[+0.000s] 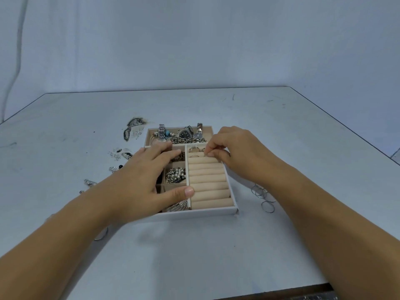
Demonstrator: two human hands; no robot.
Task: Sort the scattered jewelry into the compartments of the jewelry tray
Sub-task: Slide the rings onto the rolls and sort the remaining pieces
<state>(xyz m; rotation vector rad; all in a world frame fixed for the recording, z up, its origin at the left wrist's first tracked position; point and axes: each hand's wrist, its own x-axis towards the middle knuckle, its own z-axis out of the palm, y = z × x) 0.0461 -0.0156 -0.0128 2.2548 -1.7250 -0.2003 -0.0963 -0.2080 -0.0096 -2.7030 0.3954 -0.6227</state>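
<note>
- A white jewelry tray (194, 214) with beige lining sits in the middle of a pale counter (194, 256), seen from above and in front by the person working at it.
- The left hand (147, 180) lies across the small compartments on the tray's left side. Its fingers are stretched out and relaxed, holding nothing, and the thumb tip rests by the divider next to the ring rolls (207, 182).
- The right hand (236, 152) reaches in from the right to the far end of the ring rolls. Its thumb and fingertips are curled together, pinching a small ring (207, 154) against the rolls. The fingertips mostly cover the ring.
- Two or three more rings (194, 150) already stand in the farthest slots of the rolls, just left of the pinching fingers.
- The long compartment at the tray's far end holds watches (186, 133) and a heavy chain (190, 139), heaped together.
- A middle compartment holds a tangle of pearls (178, 172). A silver fan-shaped piece (178, 206) shows in the nearest left compartment, under the left thumb.
- Loose jewelry (121, 153) is scattered on the counter to the left of the tray, the pieces too small to name.
- Several thin silver hoops (263, 194) lie on the counter just right of the tray, beside the right forearm.
</note>
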